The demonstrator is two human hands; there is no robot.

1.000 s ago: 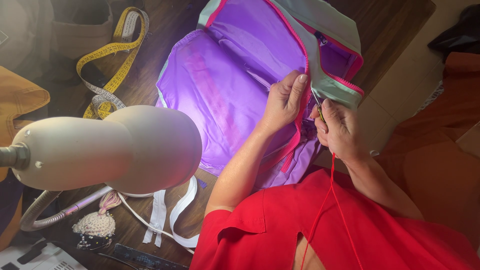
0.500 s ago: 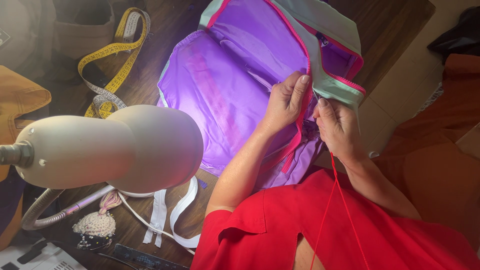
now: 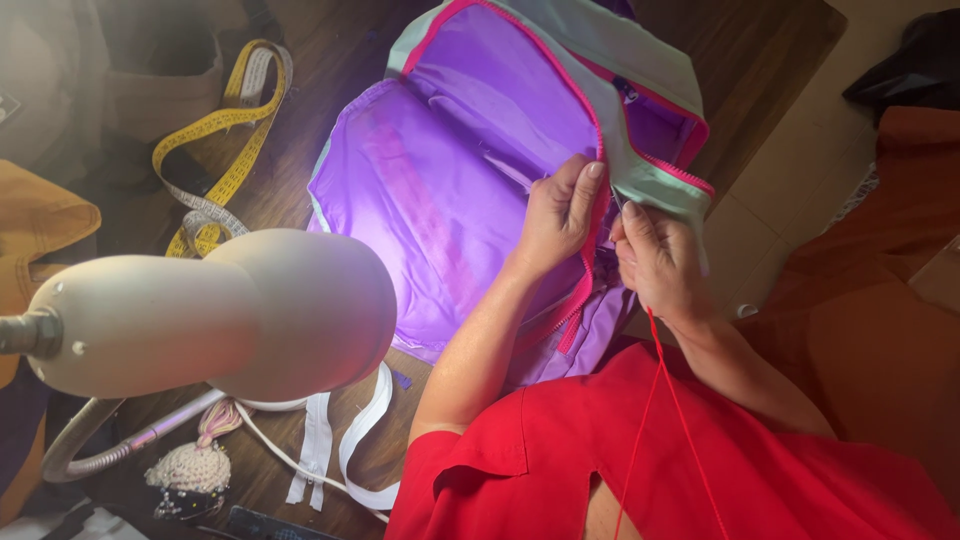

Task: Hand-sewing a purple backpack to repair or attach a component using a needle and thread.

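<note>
Near the tabletop's right edge, the left hand (image 3: 556, 215) presses the purple backpack (image 3: 450, 200) by its pink zipper (image 3: 597, 215) while the right hand (image 3: 655, 262) pinches a needle trailing red thread (image 3: 655, 400), seemingly mid-stitch.

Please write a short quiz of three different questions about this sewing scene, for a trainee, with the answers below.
1. True or false: the left hand rests on the purple bag.
2. Which colour is the thread running down from the right hand? A) white B) red C) yellow
3. Fill in: the yellow measuring tape lies on the wooden table, to the ______ of the bag in the head view.

Key: 1 true; 2 B; 3 left
</note>
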